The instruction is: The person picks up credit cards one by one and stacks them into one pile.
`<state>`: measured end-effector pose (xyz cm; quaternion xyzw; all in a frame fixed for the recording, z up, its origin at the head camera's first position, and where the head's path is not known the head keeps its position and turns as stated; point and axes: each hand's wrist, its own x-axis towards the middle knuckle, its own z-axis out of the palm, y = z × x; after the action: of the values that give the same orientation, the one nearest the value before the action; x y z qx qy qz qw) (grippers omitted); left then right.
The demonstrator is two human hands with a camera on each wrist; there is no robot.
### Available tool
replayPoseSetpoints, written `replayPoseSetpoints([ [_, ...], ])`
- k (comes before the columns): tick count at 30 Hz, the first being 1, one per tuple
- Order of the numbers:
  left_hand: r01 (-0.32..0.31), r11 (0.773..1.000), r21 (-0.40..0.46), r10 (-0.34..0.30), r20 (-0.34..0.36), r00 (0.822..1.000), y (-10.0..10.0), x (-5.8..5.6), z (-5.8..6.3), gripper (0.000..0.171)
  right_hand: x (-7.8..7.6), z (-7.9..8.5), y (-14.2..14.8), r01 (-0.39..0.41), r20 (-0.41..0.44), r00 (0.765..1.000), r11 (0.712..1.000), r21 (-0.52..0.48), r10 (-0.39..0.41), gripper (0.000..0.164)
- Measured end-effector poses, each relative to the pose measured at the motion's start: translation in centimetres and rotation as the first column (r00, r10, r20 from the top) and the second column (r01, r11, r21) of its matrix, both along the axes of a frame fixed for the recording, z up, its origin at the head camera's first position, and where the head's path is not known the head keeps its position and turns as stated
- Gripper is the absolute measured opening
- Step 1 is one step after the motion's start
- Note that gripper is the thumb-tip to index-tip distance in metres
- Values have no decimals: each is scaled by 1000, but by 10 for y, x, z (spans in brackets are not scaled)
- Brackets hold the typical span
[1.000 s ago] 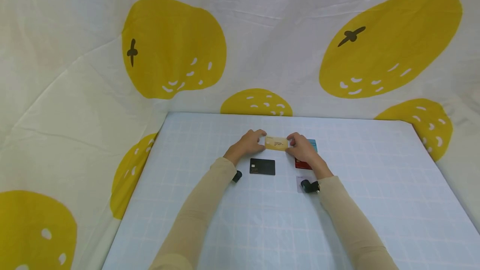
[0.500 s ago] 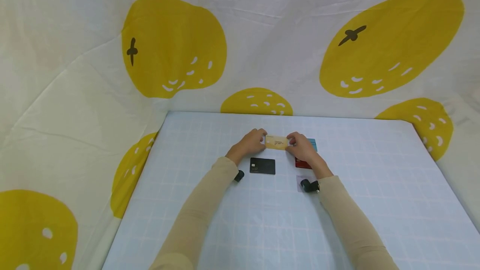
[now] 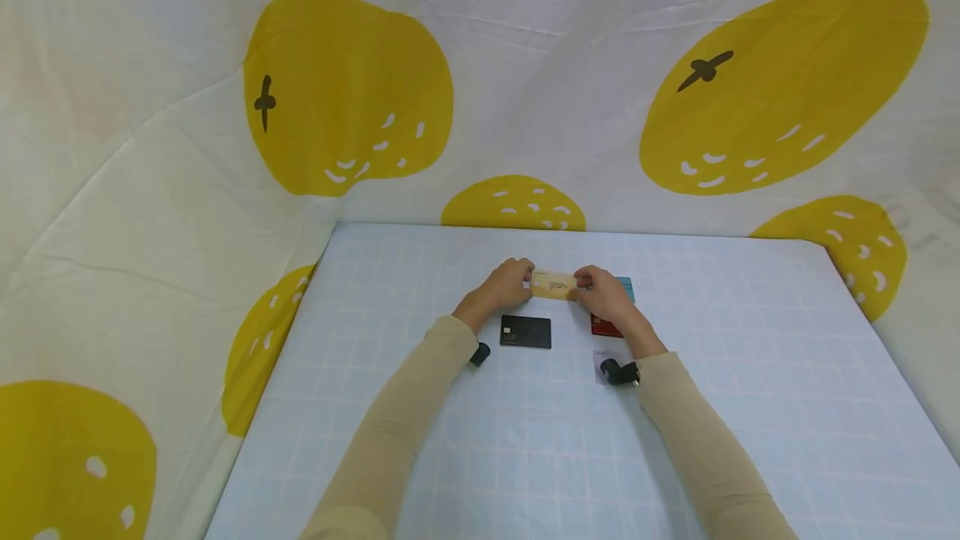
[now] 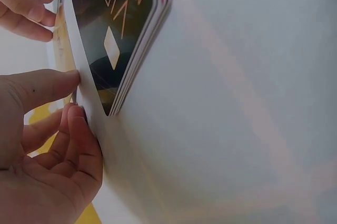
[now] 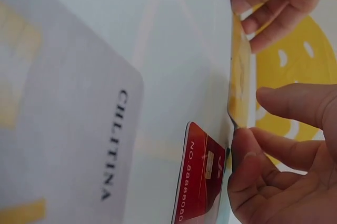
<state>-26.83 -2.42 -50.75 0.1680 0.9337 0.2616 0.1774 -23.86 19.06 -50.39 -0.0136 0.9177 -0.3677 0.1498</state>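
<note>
A gold card (image 3: 553, 285) with printed script lies toward the far side of the table, between both hands. At its left end, my left hand (image 3: 507, 286) pinches the edge between thumb and fingers, the thumb tip (image 4: 73, 79) being at the card's side. My right hand (image 3: 602, 297) holds the other end with curled fingers; in the right wrist view its thumb (image 5: 266, 98) looks slightly apart from the card. Nearer the body, a black VIP card (image 3: 526, 332) tops a stack of several cards, whose edges show in the left wrist view.
Under the right wrist are a red card (image 3: 606, 326), a light blue card (image 3: 626, 288) and a pale card (image 5: 95, 108) lettered CHLITINA. Black wrist cameras hang by both cuffs. A white cloth with yellow fruit prints rises behind the pale checked table (image 3: 450, 440).
The right thumb has shifted slightly at the gold card's near right corner. Otherwise both hands and the cards have stayed nearly in place.
</note>
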Motion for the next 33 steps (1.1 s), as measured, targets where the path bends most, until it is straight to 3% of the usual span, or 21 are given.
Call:
replayPoseSetpoints([
  [9,-32,999,33,31,9,999,1,4,2,49,2,2,-2,36,4,999,999,-6,-36,50],
  [14,-50,994,96,48,26,999,-1,4,0,48,3,2,-2,40,3,999,999,-23,-40,51],
  [24,-137,957,257,110,116,987,-7,5,-5,42,5,5,-2,80,32,996,993,-92,-78,51],
  [33,-164,943,288,132,126,983,-10,8,-6,40,8,4,-2,111,63,993,979,-169,-101,51],
])
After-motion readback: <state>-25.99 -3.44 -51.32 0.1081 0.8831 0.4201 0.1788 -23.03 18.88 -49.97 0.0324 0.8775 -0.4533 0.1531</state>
